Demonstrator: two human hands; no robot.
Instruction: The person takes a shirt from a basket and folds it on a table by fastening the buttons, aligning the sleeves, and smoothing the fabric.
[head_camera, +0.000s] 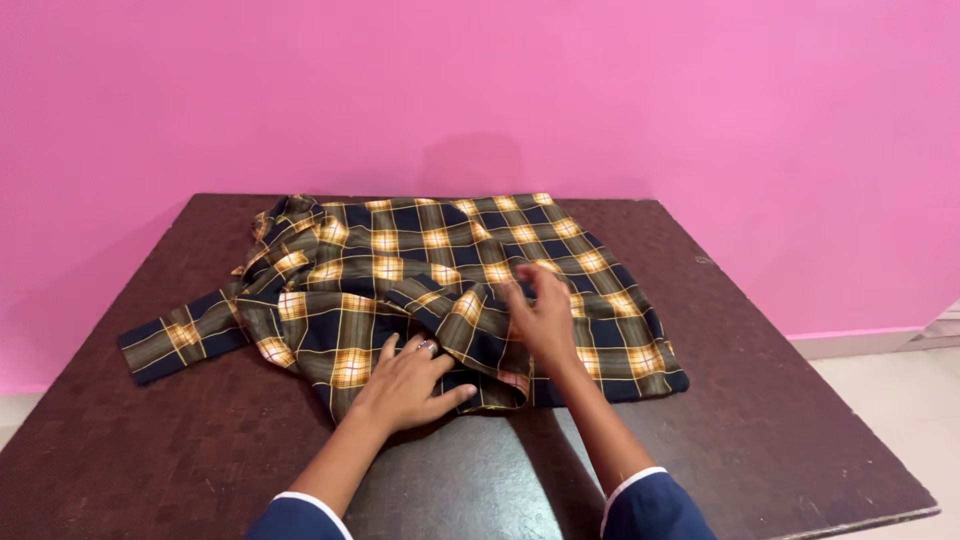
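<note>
Head view, sole cam. Item 1: plaid shirt, dark navy w/ orange-yellow checks, lying rumpled on dark wooden table. Long axis runs left-right across the table; one sleeve trails out to the left, cuff end near the table's left edge. Body of garment bunched at centre, flatter toward the right hem.

Item 2: left hand, palm down, fingers spread flat on the shirt's near edge, approx. centre. Ring on one finger. Pressing, not pinching; nothing enclosed in it. Thumb points right, toward the other hand.

Item 3: right hand, slightly blurred, fingers curled on a fold of cloth just beyond and right of the left hand. Looks like a loose pinch on the fabric, but blur means can't tell for sure if cloth is actually gripped or only touched.

Relation: both hands sit on the shirt's near-centre, close together, not touching. Bulk of loose cloth & the sleeve lie left of the left hand; right hem lies just right of the right hand. Left hand nearer the sleeve; right hand nearer the hem.

Surrounds: pink wall behind table; pale floor at right. Dark blue sleeves w/ white cuffs on both forearms.
</note>
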